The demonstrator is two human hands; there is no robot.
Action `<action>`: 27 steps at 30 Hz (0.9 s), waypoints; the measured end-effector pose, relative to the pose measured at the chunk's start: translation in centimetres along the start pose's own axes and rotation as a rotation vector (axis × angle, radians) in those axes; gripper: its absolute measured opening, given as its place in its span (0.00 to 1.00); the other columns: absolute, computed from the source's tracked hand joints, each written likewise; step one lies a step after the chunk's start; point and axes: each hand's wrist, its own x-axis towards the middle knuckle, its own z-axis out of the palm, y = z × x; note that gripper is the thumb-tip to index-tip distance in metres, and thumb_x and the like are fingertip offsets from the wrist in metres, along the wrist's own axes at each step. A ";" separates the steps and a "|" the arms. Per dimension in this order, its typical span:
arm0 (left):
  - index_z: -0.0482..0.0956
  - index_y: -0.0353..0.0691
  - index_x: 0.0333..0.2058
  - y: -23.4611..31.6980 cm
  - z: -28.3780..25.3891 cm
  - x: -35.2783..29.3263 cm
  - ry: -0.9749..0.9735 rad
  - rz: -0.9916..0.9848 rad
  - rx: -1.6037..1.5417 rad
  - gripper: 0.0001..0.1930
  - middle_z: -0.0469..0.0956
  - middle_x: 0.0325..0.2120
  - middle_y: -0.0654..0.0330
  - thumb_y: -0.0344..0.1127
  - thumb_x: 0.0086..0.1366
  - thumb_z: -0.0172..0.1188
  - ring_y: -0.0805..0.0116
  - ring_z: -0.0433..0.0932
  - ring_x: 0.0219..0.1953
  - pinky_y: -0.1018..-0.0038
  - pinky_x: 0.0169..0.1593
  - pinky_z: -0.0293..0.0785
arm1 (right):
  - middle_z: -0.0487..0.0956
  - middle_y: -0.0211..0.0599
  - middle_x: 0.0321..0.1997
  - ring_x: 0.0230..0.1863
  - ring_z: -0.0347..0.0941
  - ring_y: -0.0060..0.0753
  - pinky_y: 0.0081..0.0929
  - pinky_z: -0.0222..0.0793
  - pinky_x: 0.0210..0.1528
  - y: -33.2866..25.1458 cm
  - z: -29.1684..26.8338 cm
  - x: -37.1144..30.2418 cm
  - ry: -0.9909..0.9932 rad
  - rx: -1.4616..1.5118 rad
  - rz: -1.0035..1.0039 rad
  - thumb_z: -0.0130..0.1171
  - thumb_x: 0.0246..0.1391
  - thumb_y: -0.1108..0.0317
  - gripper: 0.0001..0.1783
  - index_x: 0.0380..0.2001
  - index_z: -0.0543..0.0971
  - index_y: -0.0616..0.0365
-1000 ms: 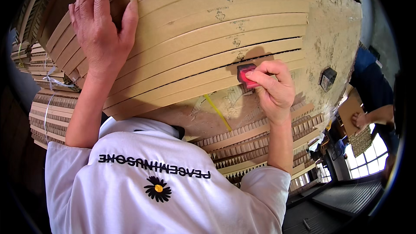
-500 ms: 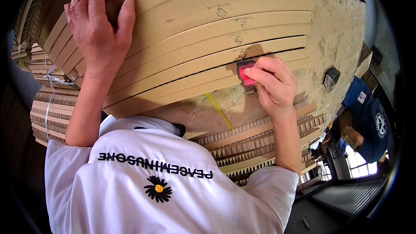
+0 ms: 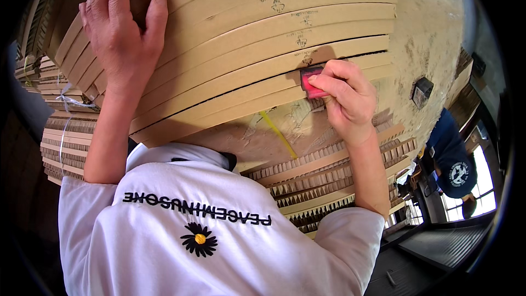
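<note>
Long brown cardboard strips (image 3: pixel 235 55) lie side by side in overlapping rows, several bearing a small dark printed mark near their right ends. My right hand (image 3: pixel 350 98) pinches a red hand stamp (image 3: pixel 312 83) with a dark edge, over the strips close to the near side. Whether the stamp's face touches the cardboard cannot be told. Farther off to the left, my left hand (image 3: pixel 123 27) lies on the strips with fingers spread and thumb apart, holding nothing.
A black box-shaped ink pad or block (image 3: pixel 422 92) sits on the worn tabletop (image 3: pixel 411 38) to the right. Slotted cardboard pieces (image 3: pixel 329 175) are stacked on the near side; tied bundles (image 3: pixel 68 137) stand at the left. Another person in dark blue (image 3: pixel 455 159) is at the far right.
My right hand and the stamp have shifted very slightly up along the strips. The person at the right has changed position. My left hand stays about where it was.
</note>
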 end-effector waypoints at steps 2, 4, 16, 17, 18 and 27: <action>0.75 0.37 0.62 0.0 0.0 0.1 0.013 0.001 0.014 0.27 0.74 0.63 0.52 0.38 0.66 0.67 0.52 0.71 0.65 0.55 0.67 0.62 | 0.79 0.32 0.36 0.33 0.78 0.35 0.28 0.75 0.31 -0.2 -0.2 -0.1 -0.023 0.009 0.037 0.65 0.36 0.85 0.18 0.34 0.86 0.54; 0.76 0.40 0.62 0.1 0.3 -0.3 0.028 -0.016 0.023 0.26 0.74 0.63 0.54 0.39 0.66 0.66 0.52 0.70 0.66 0.51 0.68 0.61 | 0.79 0.33 0.37 0.35 0.78 0.33 0.26 0.74 0.33 -0.6 -0.7 0.0 -0.045 0.083 0.121 0.66 0.41 0.86 0.17 0.35 0.86 0.55; 0.75 0.40 0.62 0.1 0.1 -0.2 0.023 -0.021 0.028 0.26 0.73 0.63 0.53 0.40 0.67 0.66 0.51 0.69 0.67 0.50 0.69 0.59 | 0.79 0.31 0.40 0.42 0.74 0.31 0.28 0.71 0.44 0.0 -5.3 -2.3 -0.082 0.204 0.292 0.71 0.45 0.82 0.14 0.37 0.87 0.56; 0.75 0.39 0.62 0.1 0.1 -0.2 0.025 -0.021 0.031 0.26 0.73 0.63 0.53 0.39 0.67 0.66 0.51 0.69 0.67 0.50 0.69 0.59 | 0.79 0.28 0.37 0.40 0.74 0.33 0.30 0.69 0.43 -0.1 -4.9 -2.2 -0.082 0.160 0.254 0.72 0.42 0.80 0.15 0.35 0.88 0.53; 0.75 0.39 0.62 0.2 0.1 -0.2 0.026 -0.020 0.035 0.26 0.73 0.63 0.53 0.39 0.67 0.66 0.51 0.69 0.66 0.51 0.69 0.59 | 0.79 0.27 0.37 0.40 0.74 0.33 0.30 0.68 0.43 0.1 -4.9 -2.1 -0.088 0.137 0.231 0.72 0.41 0.79 0.15 0.35 0.87 0.53; 0.75 0.38 0.62 0.0 0.2 -0.2 0.018 -0.010 0.019 0.25 0.73 0.64 0.53 0.38 0.68 0.65 0.52 0.69 0.66 0.54 0.69 0.60 | 0.79 0.23 0.35 0.36 0.74 0.32 0.30 0.64 0.40 0.8 -4.1 -1.6 -0.081 -0.058 0.034 0.70 0.39 0.77 0.15 0.34 0.87 0.48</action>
